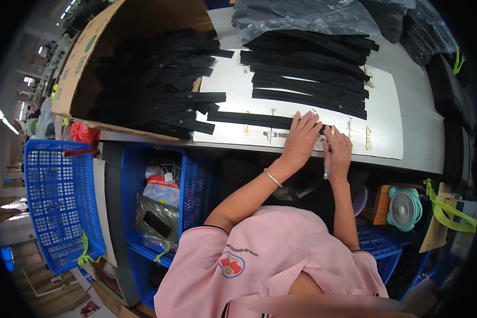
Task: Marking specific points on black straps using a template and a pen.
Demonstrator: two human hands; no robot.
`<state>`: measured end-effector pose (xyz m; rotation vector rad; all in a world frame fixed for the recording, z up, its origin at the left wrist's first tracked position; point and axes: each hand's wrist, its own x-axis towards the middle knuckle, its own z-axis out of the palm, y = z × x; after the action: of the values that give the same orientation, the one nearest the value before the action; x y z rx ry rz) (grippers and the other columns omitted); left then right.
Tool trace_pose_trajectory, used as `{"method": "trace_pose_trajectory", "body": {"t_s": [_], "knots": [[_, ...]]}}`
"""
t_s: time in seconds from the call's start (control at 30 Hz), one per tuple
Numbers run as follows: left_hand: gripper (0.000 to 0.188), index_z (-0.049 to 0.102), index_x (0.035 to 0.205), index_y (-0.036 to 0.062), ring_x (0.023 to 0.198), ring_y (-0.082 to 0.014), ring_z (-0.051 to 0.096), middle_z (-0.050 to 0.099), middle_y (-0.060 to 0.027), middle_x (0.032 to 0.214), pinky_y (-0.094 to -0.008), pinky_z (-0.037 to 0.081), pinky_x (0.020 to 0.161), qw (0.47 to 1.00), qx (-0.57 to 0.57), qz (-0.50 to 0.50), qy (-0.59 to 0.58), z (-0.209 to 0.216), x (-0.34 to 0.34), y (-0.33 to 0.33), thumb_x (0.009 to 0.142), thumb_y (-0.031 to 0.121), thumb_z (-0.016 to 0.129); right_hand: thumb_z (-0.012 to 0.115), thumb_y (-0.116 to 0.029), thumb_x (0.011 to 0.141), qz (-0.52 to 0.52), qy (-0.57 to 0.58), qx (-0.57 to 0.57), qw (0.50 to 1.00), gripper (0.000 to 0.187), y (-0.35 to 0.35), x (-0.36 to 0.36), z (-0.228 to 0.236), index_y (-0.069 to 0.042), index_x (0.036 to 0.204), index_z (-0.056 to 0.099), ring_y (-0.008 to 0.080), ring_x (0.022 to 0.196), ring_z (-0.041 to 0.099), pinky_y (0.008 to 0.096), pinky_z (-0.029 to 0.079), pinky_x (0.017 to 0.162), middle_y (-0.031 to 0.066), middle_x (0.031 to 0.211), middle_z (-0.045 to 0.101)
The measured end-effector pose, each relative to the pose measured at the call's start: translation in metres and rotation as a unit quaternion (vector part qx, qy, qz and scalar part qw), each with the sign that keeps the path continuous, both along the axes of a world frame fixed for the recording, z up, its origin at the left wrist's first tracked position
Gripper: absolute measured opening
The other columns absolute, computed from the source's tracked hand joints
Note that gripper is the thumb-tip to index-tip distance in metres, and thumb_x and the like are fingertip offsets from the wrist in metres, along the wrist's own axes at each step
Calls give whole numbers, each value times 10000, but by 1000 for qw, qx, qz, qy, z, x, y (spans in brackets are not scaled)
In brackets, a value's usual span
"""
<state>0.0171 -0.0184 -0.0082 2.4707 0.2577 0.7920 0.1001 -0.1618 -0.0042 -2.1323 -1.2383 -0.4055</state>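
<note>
A long black fabric strip [249, 119] lies across the white board [228, 139] near its front edge. My left hand [302, 140] rests on the strip's right part, fingers stretched out and pressing it flat. Just to the right, my right hand [339, 152] is closed, its fingertips at the strip's end. Something slim and pale shows along its inner side, too small to tell what it is. Beyond my hands, several black strips [307, 69] lie in overlapping rows. More black strips [159, 79] are heaped in the cardboard box [74, 63] at the left, some hanging over its side.
Clear plastic sheeting [302, 18] covers the table's far side. Blue baskets [63, 201] stand at the left, one below the tabletop holding bagged things. A small teal fan [405, 208] is under the table at the right, beside a yellow-green ribbon [450, 214].
</note>
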Motion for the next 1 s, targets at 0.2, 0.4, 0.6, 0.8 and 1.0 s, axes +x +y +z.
{"method": "trace_pose_trajectory", "body": {"t_s": [0.2,0.4,0.6,0.8,1.0], "knots": [[463,542,1408,-7,1448,-356,402,519,-155,1488,-591,203,1207,996,58,27,68,10,-38,8,985,168,610,738,-68,887,-49,-28,-22,998,507,-37,18,-2,-71,1377,606,281,1326,554,492,337,1167,86,1354,650],[507,511,1444,-3,1462,-337,392,502,-156,1512,-613,147,1213,990,60,67,104,12,-60,17,998,218,609,693,-116,952,-138,-49,-33,989,425,-88,54,-16,-106,1371,628,248,1290,564,477,308,1198,47,1325,664],[721,421,1516,14,1506,-316,331,429,-162,1573,-673,71,1193,976,64,154,139,5,-90,37,950,374,683,640,-116,994,-126,-35,-7,991,367,-88,54,-21,-127,1360,630,250,1283,557,460,335,1194,44,1304,670],[742,438,1518,25,1509,-320,326,438,-149,1572,-652,56,1198,978,44,149,142,3,-109,43,936,401,705,665,-73,968,-133,-62,2,989,328,-84,56,-14,-102,1294,679,222,1190,613,454,367,1161,57,1228,693],[737,458,1512,36,1519,-334,297,447,-129,1571,-632,68,1203,981,32,148,123,0,-109,44,929,406,716,597,-73,1006,-153,2,9,988,235,-50,39,24,-82,1216,702,246,1147,629,440,376,1145,74,1151,713]]}}
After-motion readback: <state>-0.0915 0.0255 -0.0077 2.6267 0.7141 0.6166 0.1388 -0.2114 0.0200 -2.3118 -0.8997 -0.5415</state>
